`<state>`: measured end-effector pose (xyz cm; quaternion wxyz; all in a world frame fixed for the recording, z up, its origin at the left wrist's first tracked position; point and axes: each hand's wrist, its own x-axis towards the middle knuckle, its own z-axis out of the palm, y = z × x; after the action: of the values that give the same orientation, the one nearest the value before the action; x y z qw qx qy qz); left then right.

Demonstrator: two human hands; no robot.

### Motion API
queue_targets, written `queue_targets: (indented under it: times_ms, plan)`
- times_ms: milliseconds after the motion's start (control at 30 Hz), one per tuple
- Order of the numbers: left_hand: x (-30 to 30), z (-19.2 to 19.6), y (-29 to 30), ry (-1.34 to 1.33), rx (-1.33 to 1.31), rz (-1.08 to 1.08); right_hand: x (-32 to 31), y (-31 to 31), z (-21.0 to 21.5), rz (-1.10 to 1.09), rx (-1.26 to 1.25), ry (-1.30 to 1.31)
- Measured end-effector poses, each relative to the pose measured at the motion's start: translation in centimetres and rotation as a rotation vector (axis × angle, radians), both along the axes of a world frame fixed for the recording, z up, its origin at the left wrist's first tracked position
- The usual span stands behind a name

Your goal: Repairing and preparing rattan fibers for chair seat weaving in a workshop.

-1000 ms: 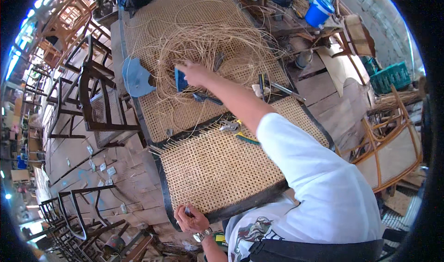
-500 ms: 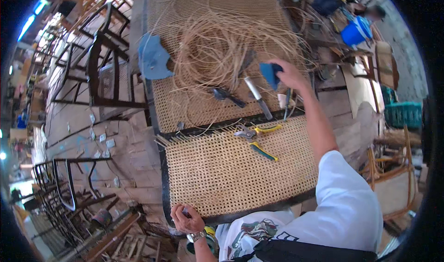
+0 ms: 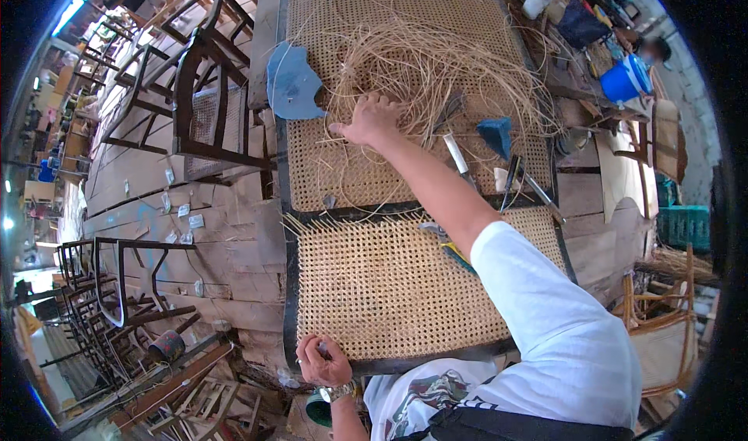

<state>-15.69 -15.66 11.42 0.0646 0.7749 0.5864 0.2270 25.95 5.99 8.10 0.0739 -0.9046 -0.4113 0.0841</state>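
My right hand (image 3: 372, 118) reaches over the far cane panel (image 3: 319, 180), fingers spread at the left side of a tangled heap of cane strands (image 3: 444, 63). Nothing shows in its grip. My left hand (image 3: 323, 361) rests curled at the near left corner of the near woven cane panel (image 3: 389, 285), around a small dark thing I cannot make out. A torn blue sheet (image 3: 292, 79) lies left of the right hand; a folded blue piece (image 3: 495, 135) lies right of the forearm. My right forearm partly covers yellow-and-green hand shears (image 3: 448, 246) and a white-handled blade (image 3: 456, 154).
Dark wooden chair frames (image 3: 195, 98) stand at the left on the plank floor. More dark frames (image 3: 109, 285) sit at the lower left. At the right are a blue bucket (image 3: 623, 79), a green crate (image 3: 684, 228) and a rattan chair (image 3: 662, 324). Slim tools (image 3: 538, 192) lie at the panel's right.
My right hand has let go of the folded blue piece at the right and moved left to the cane strands. The view has shifted slightly. My left hand stays at the corner.
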Motion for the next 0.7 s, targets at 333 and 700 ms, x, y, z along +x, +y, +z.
queue_targets:
  times_ms: [333,700]
  plan:
    - [2.0,2.7,2.6,-0.31,-0.345,0.062,4.3,-5.8,1.6,0.156,0.416,1.142]
    - [18.6,6.4,10.0,-0.88,-0.578,-0.342,0.8,-15.2,5.9,0.125,0.519,1.489]
